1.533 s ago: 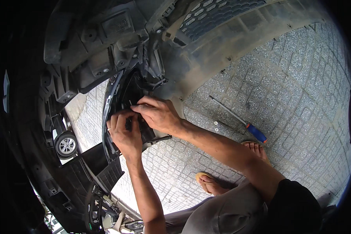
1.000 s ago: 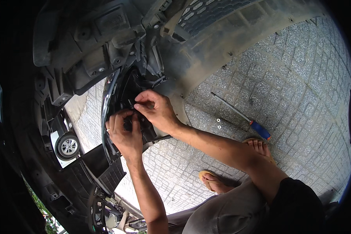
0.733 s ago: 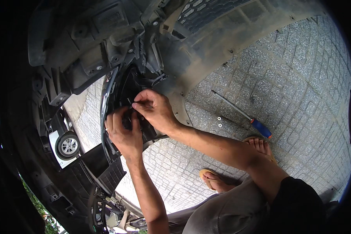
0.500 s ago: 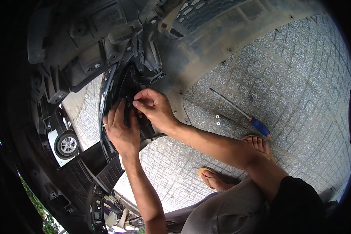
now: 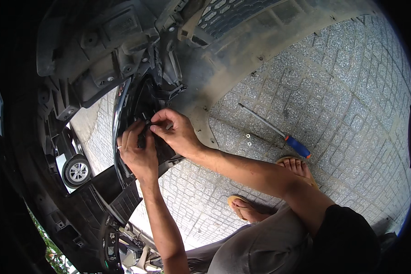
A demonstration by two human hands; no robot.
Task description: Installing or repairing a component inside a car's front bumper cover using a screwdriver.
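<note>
A large black plastic car bumper (image 5: 104,68), dusty on its inner side, fills the left and top of the view. My left hand (image 5: 139,153), with a ring on one finger, rests at a glossy black panel (image 5: 144,98) set in the bumper. Its fingers are bent and the thumb is drawn in close to them. Coming from the right, my right hand (image 5: 180,137) pinches thumb and forefinger together beside the left fingertips. What lies in the pinch is too small to make out. Short light-coloured pins or studs show by the fingertips.
On the grey paving (image 5: 315,100) to the right lies a screwdriver (image 5: 298,146) with a blue and orange handle. Two small washers (image 5: 248,136) lie left of it. My sandalled feet (image 5: 301,168) stand nearby. A car wheel (image 5: 78,171) shows through an opening at left.
My right fingertips have moved slightly left and down, closer to the left hand. The whole view has shifted a little; screwdriver and washers lie as before on the paving.
</note>
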